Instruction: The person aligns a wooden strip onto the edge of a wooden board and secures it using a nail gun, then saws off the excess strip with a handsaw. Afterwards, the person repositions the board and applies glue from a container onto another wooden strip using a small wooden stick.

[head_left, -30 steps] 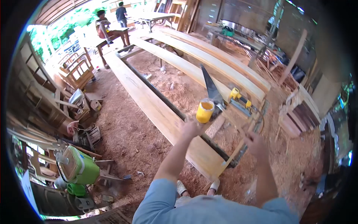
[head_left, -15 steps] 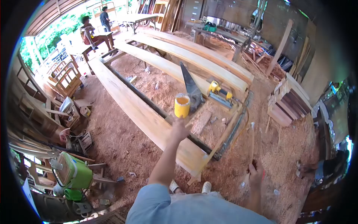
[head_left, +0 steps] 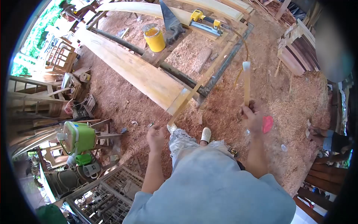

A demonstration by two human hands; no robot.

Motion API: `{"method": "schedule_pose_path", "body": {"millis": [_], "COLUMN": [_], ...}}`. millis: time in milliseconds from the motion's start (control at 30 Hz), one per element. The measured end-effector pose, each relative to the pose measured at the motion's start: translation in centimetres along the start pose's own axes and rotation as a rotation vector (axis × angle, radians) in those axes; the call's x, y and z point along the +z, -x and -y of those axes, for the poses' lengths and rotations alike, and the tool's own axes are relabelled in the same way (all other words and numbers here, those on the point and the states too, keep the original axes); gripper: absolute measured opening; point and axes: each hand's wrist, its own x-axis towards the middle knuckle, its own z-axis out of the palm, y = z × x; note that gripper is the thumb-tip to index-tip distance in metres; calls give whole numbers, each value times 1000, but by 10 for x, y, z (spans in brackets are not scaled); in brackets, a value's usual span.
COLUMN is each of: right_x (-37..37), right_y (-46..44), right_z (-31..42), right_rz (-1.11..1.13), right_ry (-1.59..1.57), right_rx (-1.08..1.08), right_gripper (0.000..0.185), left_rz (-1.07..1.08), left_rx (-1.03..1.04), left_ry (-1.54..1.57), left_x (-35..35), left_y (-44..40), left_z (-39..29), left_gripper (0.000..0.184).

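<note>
My right hand is closed around the lower end of a flat wooden stick, which stands upright with a whitish tip. Left of my legs, my left hand hangs in the air with loosely curled fingers, and I make out nothing in it. Ahead, a yellow can with orange-yellow contents stands on a cross board of the frame. A hand saw lies beside it. The long plank nearest me rests on the dark frame, its end in front of my feet.
A yellow nail gun with a hose lies on the planks. Stacked boards stand at right, and a green cooler at left. A wire-mesh rack is at lower left. Wood shavings cover the floor. Another person sits far left.
My left hand has drawn back from beside the yellow can to near my body. My right hand has raised the stick. The view has tilted downward.
</note>
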Motion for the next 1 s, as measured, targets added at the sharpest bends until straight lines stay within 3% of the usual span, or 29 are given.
{"method": "schedule_pose_path", "body": {"millis": [67, 133, 200, 300, 367, 533, 600, 733, 800, 833, 900, 1000], "right_x": [-6, -10, -5, -4, -4, -5, -8, -9, -16, -19, -21, -18], "right_y": [2, 4, 5, 3, 3, 13, 20, 35, 40, 41, 47, 56], "right_z": [-14, -16, -7, -2, 2, 14, 11, 21, 15, 8, -8, -19], "right_rz": [41, 81, 79, -33, -11, 1, 17, -5, 3, 86, 178, 261], "right_ry": [-17, -38, -10, -78, -112, -132, -88, 6, -25, -6, 20, 3], "right_rx": [33, 53, 64, 77, 64, 7, 1, 98, 179, 135, 107, 118], "right_gripper": [19, 17, 21, 21, 22, 22, 22, 24, 25, 26, 28, 33], "left_rz": [74, 14, 184, 63, 150, 277, 545, 910, 1047, 1062, 981, 909], "left_rx": [104, 264, 23, 202, 278, 109, -159, -360, -567, -589, -776, -824], "left_ry": [-80, -138, -96, -161, -237, -214, 7, 207, 845, 845, 1194, 1354], "left_x": [16, 41, 54, 56, 57, 41, 31, 30, 35, 38, 43, 43], "left_y": [4, 3, -5, -16, -16, 1, 6, 6, 11, 17, 30, 44], "left_z": [-10, 5, 8, 3, 0, -45, -73, -64, -49, -46, -39, -45], "left_gripper": [24, 26, 25, 22, 18, 18, 18, 10, 19, 19, 33, 32]}}
